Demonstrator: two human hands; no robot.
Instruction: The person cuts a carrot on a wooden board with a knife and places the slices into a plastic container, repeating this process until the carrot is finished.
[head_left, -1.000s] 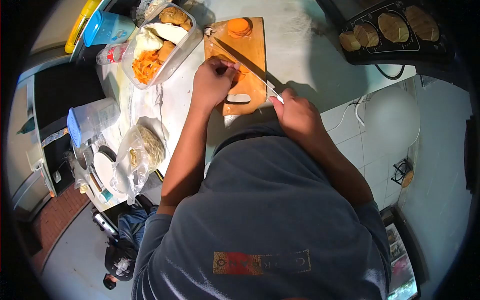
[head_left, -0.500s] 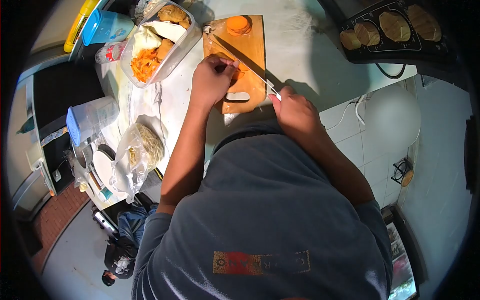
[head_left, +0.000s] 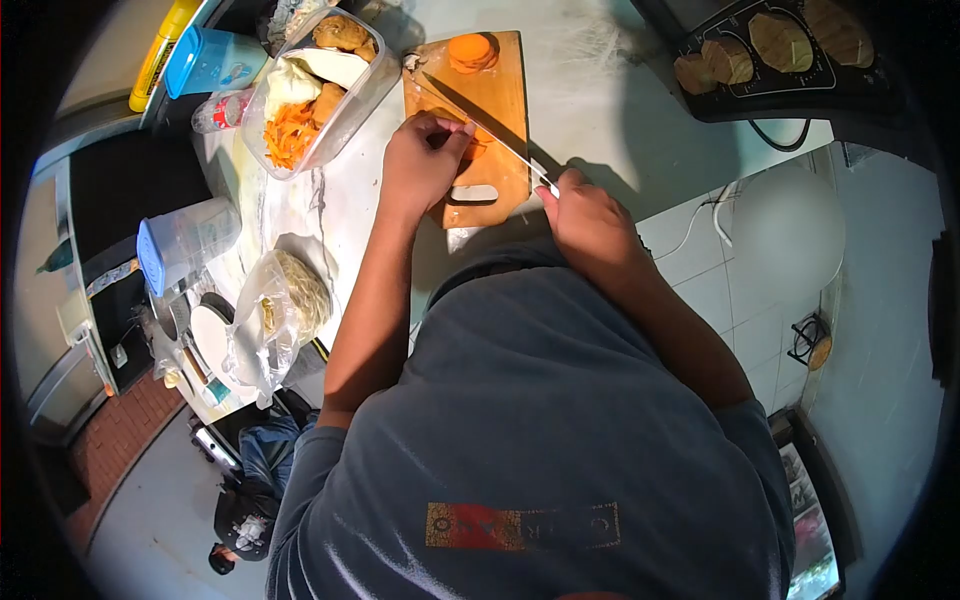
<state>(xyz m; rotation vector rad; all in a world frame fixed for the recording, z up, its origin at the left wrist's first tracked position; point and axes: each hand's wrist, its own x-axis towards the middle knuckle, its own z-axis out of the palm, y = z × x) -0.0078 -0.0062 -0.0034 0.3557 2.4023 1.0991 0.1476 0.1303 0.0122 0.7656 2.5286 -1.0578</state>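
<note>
A wooden cutting board [head_left: 510,95] lies on the counter in front of me. My left hand [head_left: 420,165] is closed over the board, its fingertips pinching an orange carrot piece [head_left: 481,148] that is partly hidden beneath them. The handle of a kitchen knife [head_left: 503,139] is in my right hand [head_left: 592,222], at the board's right edge. Its long blade slants across the board to the upper left, right beside my left fingertips. Round carrot slices [head_left: 472,52] rest in an overlapping pile at the board's far end.
Left of the board stands a clear container [head_left: 345,140] with carrot shreds and peeled and brown-skinned pieces. A plastic bag [head_left: 275,320], a blue-lidded container [head_left: 190,240] and a bottle [head_left: 222,110] are further left. A black cooktop [head_left: 790,70] with wooden-looking slices sits at the right. A person [head_left: 245,510] is at lower left.
The view has shifted very slightly. Both hands, the knife and the carrot stay almost where they were.
</note>
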